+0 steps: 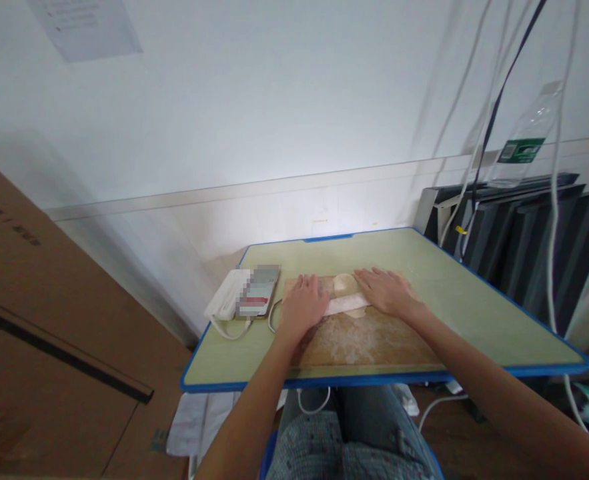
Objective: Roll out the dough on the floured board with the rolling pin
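A pale, floury rolling pin [347, 305] lies across a wooden board [359, 343]. My left hand [305, 303] rests on its left end, fingers stretched forward over it. On the right end lies my right hand [387, 291], its fingers extended flat rather than wrapped around. Under the pin is a flat round piece of dough [345, 285], showing beyond it and a little on the near side. White flour is smeared over the near part of the board. Both palms hide the ends of the pin.
The board sits on a pale green table [454, 313] with a blue edge. Left of it are a phone [260, 293] and a white device [230, 293] with cables. Dark panels [514, 227] and a plastic bottle [524, 143] stand at right, a large cardboard box [49, 320] at left.
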`<state>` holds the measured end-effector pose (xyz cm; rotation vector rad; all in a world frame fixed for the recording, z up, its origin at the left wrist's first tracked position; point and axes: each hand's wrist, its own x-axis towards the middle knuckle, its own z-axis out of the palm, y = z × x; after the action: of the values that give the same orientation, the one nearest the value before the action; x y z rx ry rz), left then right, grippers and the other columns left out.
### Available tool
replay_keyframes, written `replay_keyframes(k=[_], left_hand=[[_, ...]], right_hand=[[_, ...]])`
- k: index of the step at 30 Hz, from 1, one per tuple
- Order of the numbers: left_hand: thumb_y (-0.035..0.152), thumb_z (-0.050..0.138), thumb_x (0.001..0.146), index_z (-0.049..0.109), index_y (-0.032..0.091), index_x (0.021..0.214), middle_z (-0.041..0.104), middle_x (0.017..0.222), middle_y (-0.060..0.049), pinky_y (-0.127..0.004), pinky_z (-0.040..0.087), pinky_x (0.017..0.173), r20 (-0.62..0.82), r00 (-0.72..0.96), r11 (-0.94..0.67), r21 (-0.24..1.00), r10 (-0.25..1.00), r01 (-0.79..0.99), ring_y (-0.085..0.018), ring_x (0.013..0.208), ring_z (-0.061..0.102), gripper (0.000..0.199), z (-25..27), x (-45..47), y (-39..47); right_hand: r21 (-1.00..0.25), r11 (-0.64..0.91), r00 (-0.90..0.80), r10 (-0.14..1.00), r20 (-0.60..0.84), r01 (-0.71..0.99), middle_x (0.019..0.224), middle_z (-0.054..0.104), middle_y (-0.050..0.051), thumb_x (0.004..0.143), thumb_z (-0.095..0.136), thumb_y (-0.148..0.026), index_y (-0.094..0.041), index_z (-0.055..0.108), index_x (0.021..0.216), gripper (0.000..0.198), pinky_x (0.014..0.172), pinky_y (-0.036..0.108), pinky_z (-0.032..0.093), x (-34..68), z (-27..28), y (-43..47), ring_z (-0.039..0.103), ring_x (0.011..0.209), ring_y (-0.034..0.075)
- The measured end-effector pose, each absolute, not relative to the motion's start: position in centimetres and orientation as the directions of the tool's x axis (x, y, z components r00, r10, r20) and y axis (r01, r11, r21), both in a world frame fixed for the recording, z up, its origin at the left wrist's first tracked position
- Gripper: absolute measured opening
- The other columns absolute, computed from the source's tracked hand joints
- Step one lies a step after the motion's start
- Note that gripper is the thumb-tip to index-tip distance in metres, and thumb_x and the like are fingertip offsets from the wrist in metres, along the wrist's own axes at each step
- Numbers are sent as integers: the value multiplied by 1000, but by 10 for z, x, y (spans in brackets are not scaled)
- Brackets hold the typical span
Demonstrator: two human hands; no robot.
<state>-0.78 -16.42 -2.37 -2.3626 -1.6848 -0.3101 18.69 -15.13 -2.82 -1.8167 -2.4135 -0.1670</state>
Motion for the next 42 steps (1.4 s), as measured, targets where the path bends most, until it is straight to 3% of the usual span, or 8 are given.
replay_keyframes(k=[10,14,20,25,29,33,39,42], left_hand=[[23,35,87,47,15,117,52,122,-12,-36,35,95,296,334,-340,-32,895,940,-22,115,44,33,-24,-8,-174],[26,38,86,50,14,112,56,113,-12,-34,37,93,289,322,-330,-22,902,944,-22,110,48,31,-22,-9,-164],[30,33,89,46,15,118,52,121,-12,-37,33,95,297,281,-291,-11,913,957,-23,115,43,35,-23,-6,-176],[36,39,87,47,18,120,53,122,-10,-39,33,95,239,250,-255,-12,938,967,-25,115,44,39,-23,-7,-160],[40,36,88,44,18,125,45,130,-13,-56,19,99,278,216,-216,-31,936,976,-32,126,29,44,-24,-5,-168],[37,32,90,43,19,126,44,131,-10,-56,8,102,327,230,-224,-55,917,973,-30,127,27,42,-25,-3,-186],[40,34,89,48,22,122,52,124,-8,-56,24,97,298,233,-229,-49,926,972,-30,119,39,40,-25,-6,-171],[40,34,89,47,21,122,51,125,-8,-54,23,98,309,238,-235,-46,921,971,-30,120,38,40,-25,-6,-173]], right_hand=[[31,242,-244,952,186,970,130,48,10,89,22,-25,-15,42,129,45,96,44,30,184,-26,-164,41,119,25],[27,244,-245,951,190,969,126,52,11,89,25,-25,-15,44,126,43,94,40,34,183,-28,-157,46,115,23],[28,255,-255,945,204,967,130,48,9,89,23,-22,-17,42,128,44,96,40,32,185,-25,-172,40,120,23],[1,227,-224,957,184,974,131,47,10,89,25,-24,-15,45,125,42,95,36,33,183,-22,-158,40,121,21],[-10,226,-220,959,180,974,129,48,11,89,23,-23,-12,43,127,44,94,37,35,182,-21,-165,41,119,22],[-15,238,-230,953,195,971,129,49,10,88,25,-22,-12,43,127,44,95,37,33,182,-17,-182,40,120,23],[-47,214,-200,958,205,976,124,54,10,90,22,-26,-12,45,125,44,94,34,35,180,-19,-167,48,113,20],[-51,210,-194,955,225,976,124,54,8,91,20,-27,-15,45,126,44,94,33,35,179,-21,-170,47,114,19]])
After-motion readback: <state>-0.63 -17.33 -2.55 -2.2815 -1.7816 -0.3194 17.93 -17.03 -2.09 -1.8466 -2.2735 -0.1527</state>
